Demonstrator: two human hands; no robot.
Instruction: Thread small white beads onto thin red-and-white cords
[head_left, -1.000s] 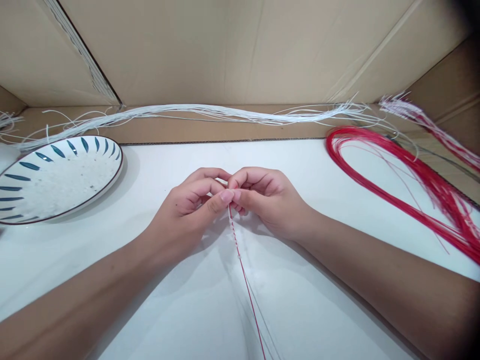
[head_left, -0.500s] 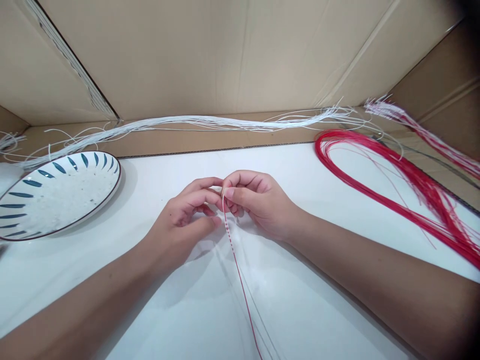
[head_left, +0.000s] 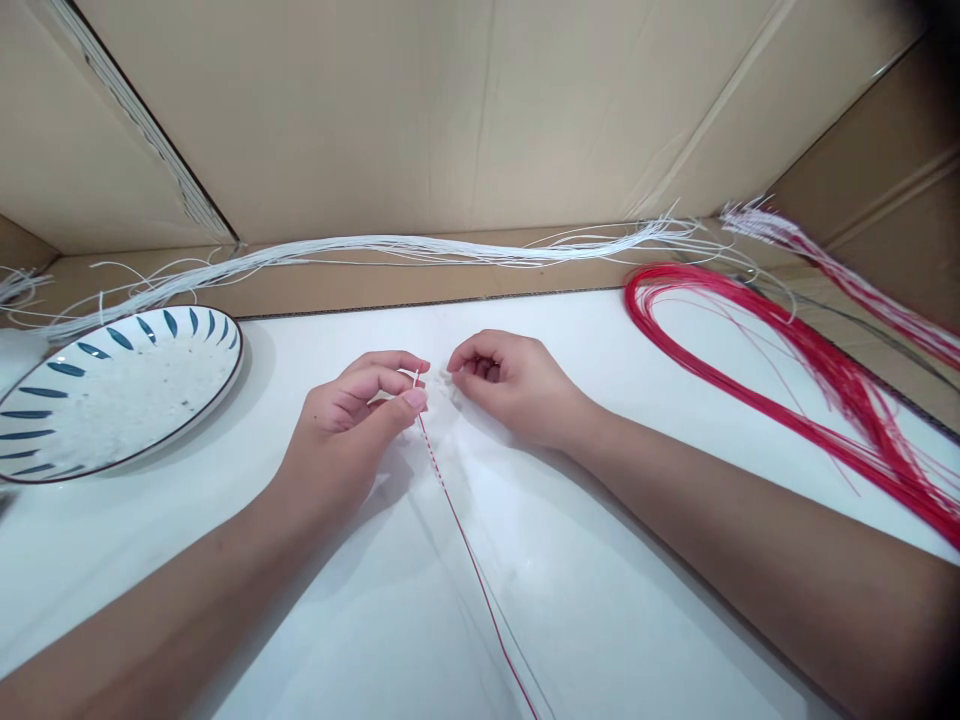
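Red cord (head_left: pixel 450 500), pinched by left hand (head_left: pixel 352 420)

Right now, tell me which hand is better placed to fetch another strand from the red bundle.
Probably the right hand: it looks free and lies nearer the red bundle on that side, while the left hand pinches the red-and-white strand.

Glossy glazed ceramic plate (head_left: pixel 112 390), smooth white tabletop (head_left: pixel 600 560) — faintly shiny, matt corrugated cardboard walls (head_left: pixel 450 110), thin plastic-looking red cords (head_left: pixel 787 380)

surface: white tabletop (head_left: pixel 600 560) | backdrop: brown cardboard walls (head_left: pixel 450 110) | light: even
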